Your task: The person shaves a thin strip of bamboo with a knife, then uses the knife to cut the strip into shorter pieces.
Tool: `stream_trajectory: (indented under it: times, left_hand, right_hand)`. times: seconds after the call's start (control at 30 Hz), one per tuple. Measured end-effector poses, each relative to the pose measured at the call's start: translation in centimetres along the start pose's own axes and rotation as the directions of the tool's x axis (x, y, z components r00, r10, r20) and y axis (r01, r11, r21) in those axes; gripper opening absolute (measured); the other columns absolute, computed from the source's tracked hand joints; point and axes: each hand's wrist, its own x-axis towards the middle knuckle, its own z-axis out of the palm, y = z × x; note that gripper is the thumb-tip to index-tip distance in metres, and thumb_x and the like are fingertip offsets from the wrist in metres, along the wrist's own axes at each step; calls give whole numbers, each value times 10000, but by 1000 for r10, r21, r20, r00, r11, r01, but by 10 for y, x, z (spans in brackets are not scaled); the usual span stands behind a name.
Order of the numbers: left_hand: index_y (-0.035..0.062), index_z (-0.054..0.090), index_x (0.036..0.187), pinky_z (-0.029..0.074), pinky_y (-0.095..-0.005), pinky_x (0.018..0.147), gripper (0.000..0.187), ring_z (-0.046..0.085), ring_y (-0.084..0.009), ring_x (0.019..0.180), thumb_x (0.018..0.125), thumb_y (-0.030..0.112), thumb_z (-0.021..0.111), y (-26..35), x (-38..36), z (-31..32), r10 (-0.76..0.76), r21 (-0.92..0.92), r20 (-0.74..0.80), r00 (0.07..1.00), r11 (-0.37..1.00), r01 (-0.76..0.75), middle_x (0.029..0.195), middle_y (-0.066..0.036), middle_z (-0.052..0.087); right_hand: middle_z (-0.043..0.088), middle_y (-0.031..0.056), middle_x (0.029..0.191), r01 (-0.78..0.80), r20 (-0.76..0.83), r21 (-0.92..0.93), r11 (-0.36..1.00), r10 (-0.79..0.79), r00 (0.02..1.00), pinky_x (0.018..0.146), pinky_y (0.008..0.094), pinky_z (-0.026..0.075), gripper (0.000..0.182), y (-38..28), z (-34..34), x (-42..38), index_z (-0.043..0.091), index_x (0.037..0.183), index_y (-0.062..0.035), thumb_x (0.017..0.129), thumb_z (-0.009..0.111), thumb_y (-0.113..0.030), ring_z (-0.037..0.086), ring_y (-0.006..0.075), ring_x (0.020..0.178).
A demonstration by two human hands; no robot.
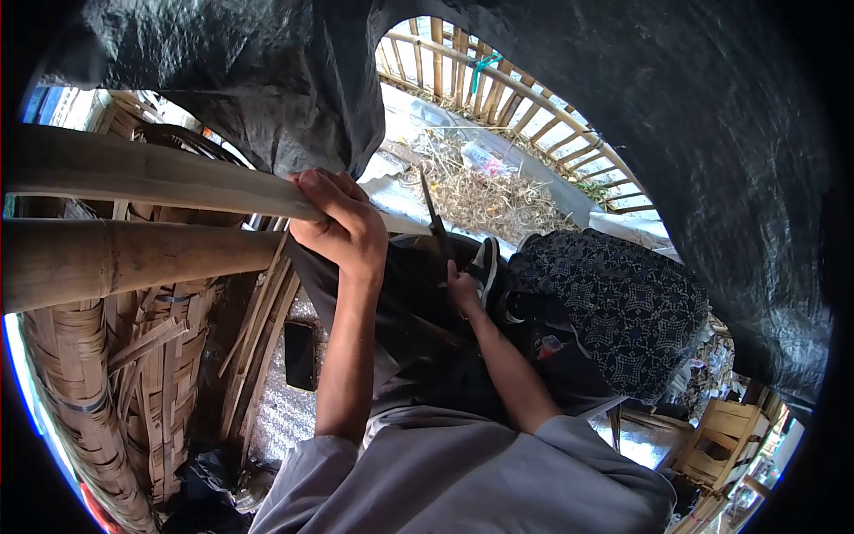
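Note:
My left hand [336, 222] is clenched around the near end of a long pale bamboo pole [151, 173] that runs off to the left. My right hand [461, 290] sits lower and to the right, over my dark trousers, gripping a thin dark blade [435, 218] that points upward, close to the pole's end. Whether the blade touches the pole I cannot tell. Grey sleeves cover both upper arms.
A thicker brown bamboo pole [133, 258] lies under the first. Woven bamboo baskets [80, 383] and loose strips [258, 329] stand at the left. A black tarp [267, 71] hangs overhead. Beyond are dry grass [485, 191], a bamboo fence [498, 80], patterned cloth [614, 303] and a wooden crate [712, 445].

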Motion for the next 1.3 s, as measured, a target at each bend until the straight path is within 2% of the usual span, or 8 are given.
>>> stream_trajectory:
  times: [0.27, 0.47, 0.53, 0.73, 0.8, 0.93, 1.13, 1.3]
  left_hand:
    - [41, 295, 626, 235, -194, 339, 312, 286, -34, 382, 928, 103, 336, 5, -1, -2, 2, -5, 14, 1000, 1000, -2, 485, 4, 321]
    - [49, 286, 635, 232, -193, 339, 312, 283, -33, 383, 933, 126, 341, -1, 3, -7, 5, 23, 26, 1000, 1000, -6, 484, 8, 310]
    - [50, 283, 637, 230, -192, 339, 313, 281, -33, 383, 934, 131, 341, -1, 1, -6, 11, 27, 22, 1000, 1000, -12, 485, 8, 310]
    - [81, 284, 625, 244, -206, 364, 381, 286, -39, 391, 943, 279, 354, 5, -1, -4, 5, 91, 22, 1000, 996, -7, 495, 20, 293]
    - [47, 284, 636, 230, -183, 344, 309, 279, -28, 393, 932, 118, 339, 3, 0, -5, 7, 31, 1, 1000, 999, -7, 490, 8, 318]
    - [43, 286, 634, 229, -182, 344, 309, 278, -27, 396, 931, 111, 335, 0, 0, -10, 33, 16, 24, 999, 999, -33, 491, 7, 323]
    - [44, 294, 627, 226, -183, 344, 314, 279, -26, 399, 931, 110, 335, 2, 2, -5, 26, 59, -6, 1000, 998, -25, 491, 9, 325]
    - [81, 275, 623, 234, -205, 362, 377, 276, -38, 387, 948, 261, 337, 2, 0, -6, 9, 134, 2, 1000, 991, -9, 490, 21, 291]
  right_hand:
    - [589, 266, 765, 21, 11, -47, 999, -21, 1000, 751, 437, 428, 679, -16, -13, -2, 618, 769, 31, 846, 306, -567, 555, 417, 852]
    - [598, 260, 796, 20, 78, 219, 976, -38, 996, 776, 464, 425, 644, -40, -23, -4, 631, 838, 1, 860, 290, -545, 552, 423, 879]
    - [597, 263, 793, 62, -11, -14, 998, -62, 998, 782, 462, 423, 673, -25, -13, -8, 629, 840, 9, 853, 278, -564, 552, 425, 874]
    - [577, 278, 770, 3, 32, -103, 995, 0, 999, 748, 457, 426, 642, -1, -10, 1, 615, 778, 15, 856, 310, -544, 539, 430, 871]
    - [578, 276, 763, 15, 7, -59, 998, -15, 1000, 742, 453, 429, 641, -14, -15, 1, 613, 774, 18, 857, 314, -543, 541, 430, 864]
    - [589, 277, 807, 1, 64, 151, 988, -11, 998, 763, 458, 428, 714, -40, -25, -1, 614, 797, 32, 845, 256, -584, 539, 438, 882]
    - [589, 269, 770, 11, 50, -59, 998, -8, 999, 753, 430, 427, 701, 14, 5, -1, 614, 753, 27, 847, 280, -582, 559, 417, 861]
    - [587, 271, 761, -9, 34, -74, 997, 12, 999, 777, 438, 417, 720, 3, -7, -8, 619, 748, 19, 840, 259, -597, 552, 426, 854]
